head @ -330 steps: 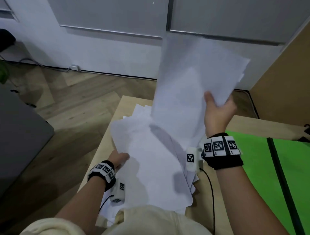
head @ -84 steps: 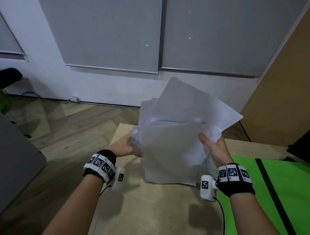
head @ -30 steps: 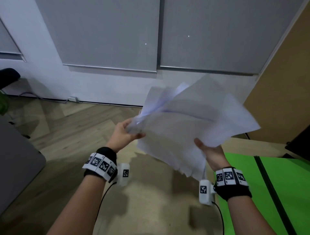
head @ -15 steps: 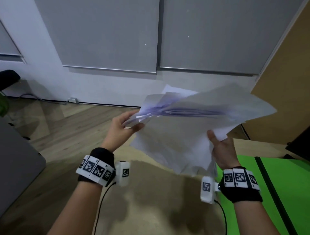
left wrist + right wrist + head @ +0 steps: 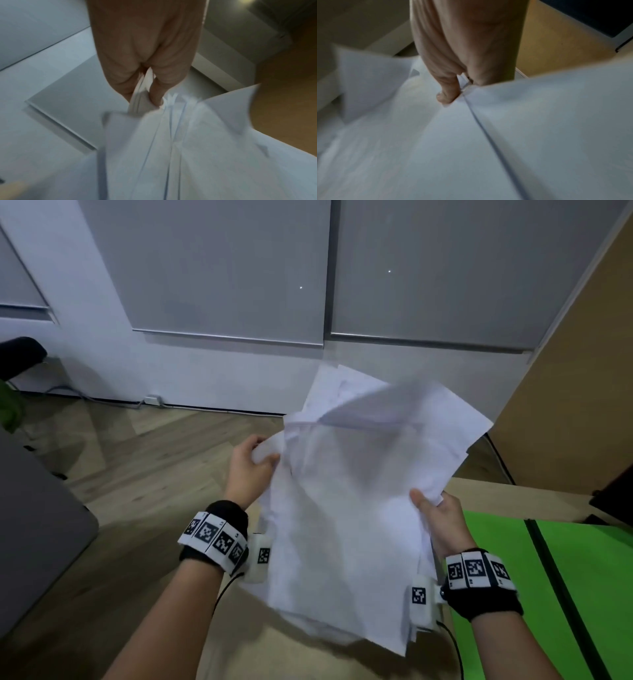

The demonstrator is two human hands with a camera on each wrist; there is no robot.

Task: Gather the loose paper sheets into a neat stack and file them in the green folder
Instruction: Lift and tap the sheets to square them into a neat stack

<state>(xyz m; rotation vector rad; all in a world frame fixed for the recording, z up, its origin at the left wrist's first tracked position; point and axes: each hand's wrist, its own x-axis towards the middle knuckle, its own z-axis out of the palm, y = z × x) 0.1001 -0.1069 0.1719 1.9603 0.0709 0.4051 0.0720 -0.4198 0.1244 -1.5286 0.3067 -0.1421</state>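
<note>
An uneven bundle of white paper sheets (image 5: pixel 346 508) hangs in the air above the wooden table (image 5: pixel 274 652), its corners fanned out at the top. My left hand (image 5: pixel 251 463) pinches the bundle's upper left edge. My right hand (image 5: pixel 431 508) grips its right edge, thumb on top. In the left wrist view my left hand (image 5: pixel 145 97) clamps the sheets' edges (image 5: pixel 171 148). The right wrist view has my right hand (image 5: pixel 453 89) pinching the sheets (image 5: pixel 471 148). The green folder (image 5: pixel 555 583) lies open on the table at the lower right, below my right wrist.
A black spine strip (image 5: pixel 561 597) runs down the folder. A tan wall panel (image 5: pixel 575 405) stands at the right, with a dark object (image 5: pixel 613 494) at the table's far right edge. A grey surface (image 5: pixel 34 525) is at the left over wooden floor.
The bundle has swung from nearly flat and high to hanging steeply, lower and nearer the table. Both hands have kept hold of it and come down.
</note>
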